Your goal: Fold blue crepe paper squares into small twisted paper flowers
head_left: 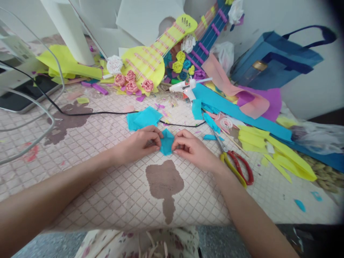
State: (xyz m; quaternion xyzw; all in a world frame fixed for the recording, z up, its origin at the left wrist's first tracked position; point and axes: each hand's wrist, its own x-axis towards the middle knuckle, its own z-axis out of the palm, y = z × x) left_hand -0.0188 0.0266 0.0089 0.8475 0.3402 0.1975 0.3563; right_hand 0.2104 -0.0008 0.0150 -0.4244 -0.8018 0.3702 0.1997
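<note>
left hand [139, 143], right hand [195, 148]: grips pinching opposite sides of blue paper [167, 143], inward from counter [113, 200] front edge, likely to steady folds.

No readable text, label, brand, number or sign shows on the white glue gun [184, 87], the blue fabric bag with dark handles [271, 59], or anything else.

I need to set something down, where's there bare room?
Bare cloth lies between your left forearm and right forearm, around the brown patch, and between the left forearm and black cable. Crowded: past the held blue paper, around the yellow guitar and glue gun, and rightward, by the scissors.
</note>
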